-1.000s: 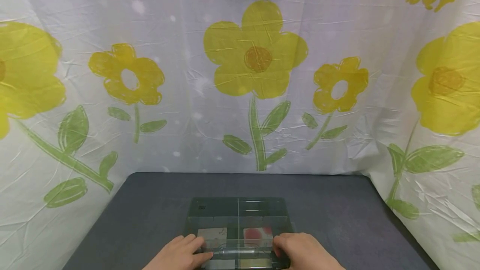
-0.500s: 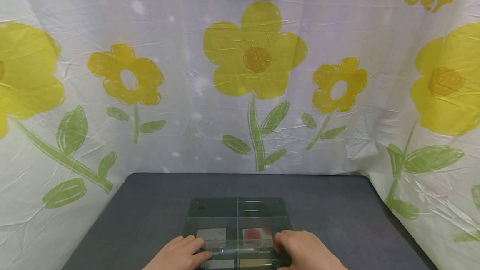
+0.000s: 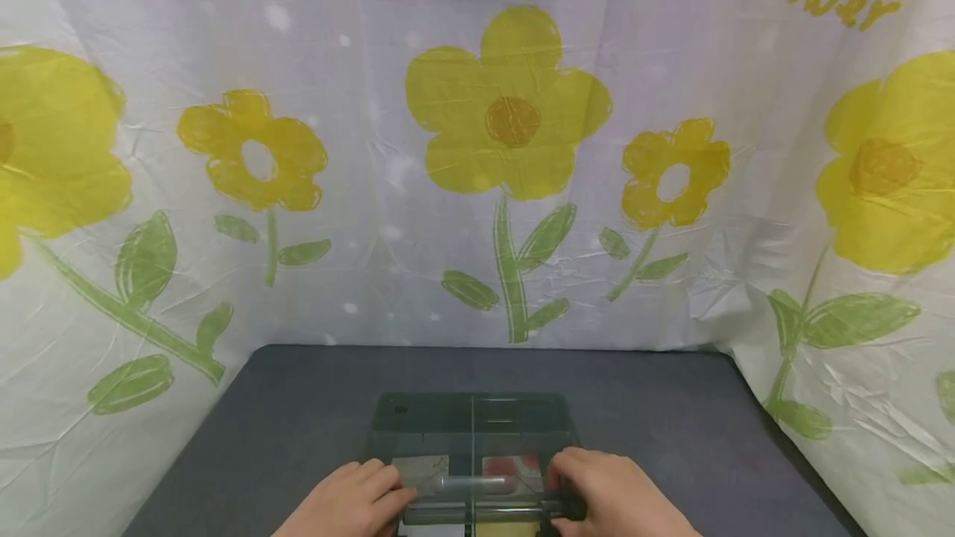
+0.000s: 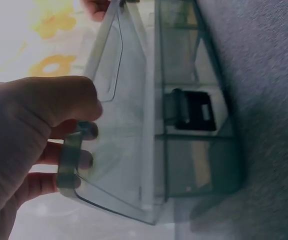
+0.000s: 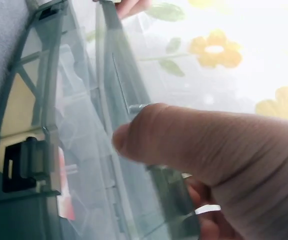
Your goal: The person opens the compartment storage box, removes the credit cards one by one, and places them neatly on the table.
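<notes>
Hands, two: left hand (image 3: pixel 351 504) and right hand (image 3: pixel 612 497) grip one lid (image 4: pixel 119 125).

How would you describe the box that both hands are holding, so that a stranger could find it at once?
On the dark grey table, before the white curtain with yellow flowers, stands a clear greenish plastic compartment box at the near edge. The left hand and right hand grip its hinged transparent lid, partly raised. It is the only container there, with coloured cards inside.
</notes>
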Motion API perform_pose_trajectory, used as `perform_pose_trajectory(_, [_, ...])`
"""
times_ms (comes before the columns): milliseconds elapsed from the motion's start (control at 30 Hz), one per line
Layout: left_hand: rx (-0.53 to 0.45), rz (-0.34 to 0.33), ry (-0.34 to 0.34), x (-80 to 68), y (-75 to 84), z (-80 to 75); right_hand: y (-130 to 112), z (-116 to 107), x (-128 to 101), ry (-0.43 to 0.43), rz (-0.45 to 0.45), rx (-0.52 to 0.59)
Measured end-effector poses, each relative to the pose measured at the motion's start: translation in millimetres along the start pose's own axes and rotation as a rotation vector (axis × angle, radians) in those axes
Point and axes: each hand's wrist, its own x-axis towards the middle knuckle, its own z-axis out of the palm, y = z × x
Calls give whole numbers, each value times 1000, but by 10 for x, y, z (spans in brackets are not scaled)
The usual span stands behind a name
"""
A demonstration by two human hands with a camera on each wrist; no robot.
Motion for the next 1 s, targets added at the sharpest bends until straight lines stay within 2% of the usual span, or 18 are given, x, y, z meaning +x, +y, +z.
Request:
perform_pose_trajectory(167, [-11, 8, 82, 57, -57, -90, 37, -41, -59, 208, -112, -59])
perform_pose_trajectory(267, [-6, 17, 126, 131, -107, -167, 49, -120, -96, 291, -127, -88])
perform_pose_trajectory(400, [10, -21, 140, 212, -149, -301, 52, -241, -118, 336, -93, -104])
perform_pose_trajectory(600, [80, -151, 104, 294, -286, -504, 87, -387, -77, 396, -39, -117])
perform_pose_trajectory(767, [91, -195, 180, 355, -473, -591, 159, -502, -26, 461, 17, -53])
perform_pose_trajectory(900, [51, -237, 228, 377, -588, -595, 208, -575, 29, 482, 99, 27])
perform_pose_trajectory(1000, [-39, -351, 204, 336, -642, -570, 238, -591, 85, 482, 146, 105])
